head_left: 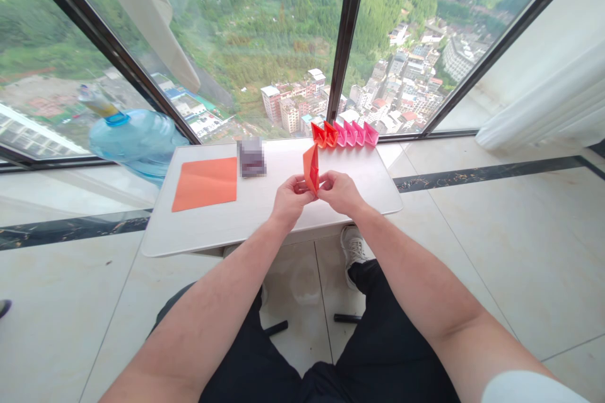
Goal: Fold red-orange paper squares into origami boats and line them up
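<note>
Between my two hands is a folded orange paper piece [311, 168], upright above the front part of the white table, its pointed top away from me. My left hand [290, 200] pinches its lower left side. On the lower right side, the fingers of my right hand [341, 192] are closed on the same piece. Behind it, along the table's far edge, runs a row of finished-looking folded paper shapes, orange ones [324, 135] at the left and pink ones [355, 134] at the right. A flat orange paper sheet [205, 184] with a faint crease lies on the left of the table.
The white table [208, 230] stands against tall windows. A blurred dark object [252, 157] sits near its back edge. A large blue water bottle [137, 141] is beyond its left end. My shoe [353, 245] and dark table legs [347, 318] are below.
</note>
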`<state>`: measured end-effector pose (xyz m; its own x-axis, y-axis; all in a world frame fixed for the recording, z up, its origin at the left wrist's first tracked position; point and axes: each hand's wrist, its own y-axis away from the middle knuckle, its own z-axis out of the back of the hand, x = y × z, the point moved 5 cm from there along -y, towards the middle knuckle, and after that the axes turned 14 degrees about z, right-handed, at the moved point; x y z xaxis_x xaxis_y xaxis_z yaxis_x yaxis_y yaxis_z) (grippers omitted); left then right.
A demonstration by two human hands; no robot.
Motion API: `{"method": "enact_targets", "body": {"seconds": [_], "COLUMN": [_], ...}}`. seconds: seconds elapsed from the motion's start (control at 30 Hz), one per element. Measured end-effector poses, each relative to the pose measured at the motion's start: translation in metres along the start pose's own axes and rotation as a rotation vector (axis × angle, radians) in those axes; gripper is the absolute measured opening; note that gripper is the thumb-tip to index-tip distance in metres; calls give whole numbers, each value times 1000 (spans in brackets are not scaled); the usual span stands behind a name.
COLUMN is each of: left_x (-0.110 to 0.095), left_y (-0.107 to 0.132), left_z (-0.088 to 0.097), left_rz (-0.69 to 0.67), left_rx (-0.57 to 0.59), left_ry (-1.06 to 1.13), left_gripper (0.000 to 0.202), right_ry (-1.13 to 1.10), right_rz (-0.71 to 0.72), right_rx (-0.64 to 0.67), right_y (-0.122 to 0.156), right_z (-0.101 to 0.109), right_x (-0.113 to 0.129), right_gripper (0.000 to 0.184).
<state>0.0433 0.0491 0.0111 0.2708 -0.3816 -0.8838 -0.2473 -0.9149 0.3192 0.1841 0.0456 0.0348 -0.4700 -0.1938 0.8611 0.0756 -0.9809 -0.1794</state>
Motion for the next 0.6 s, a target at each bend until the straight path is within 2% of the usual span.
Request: {"method": "enact_targets", "body": {"seconds": [0.2, 0.4, 0.5, 0.6], "left_x": [3, 5, 7, 8], "left_y": [-3, -5, -4, -4], "left_z": [2, 5, 3, 0], "left_rz": [57, 103, 113, 119], "left_rx": [18, 37, 61, 95], "left_ry": [20, 23, 20, 33], "left_gripper": [48, 50, 48, 44], "right_ry": [57, -132, -115, 23], "right_rz": [16, -36, -46, 16], "right_rx": [-1, 82, 44, -39], "right_y": [-2, 1, 2, 1], "right_z": [1, 1, 4, 7], "right_x": [3, 1, 1, 2], "right_gripper": [17, 16, 10, 10]}}
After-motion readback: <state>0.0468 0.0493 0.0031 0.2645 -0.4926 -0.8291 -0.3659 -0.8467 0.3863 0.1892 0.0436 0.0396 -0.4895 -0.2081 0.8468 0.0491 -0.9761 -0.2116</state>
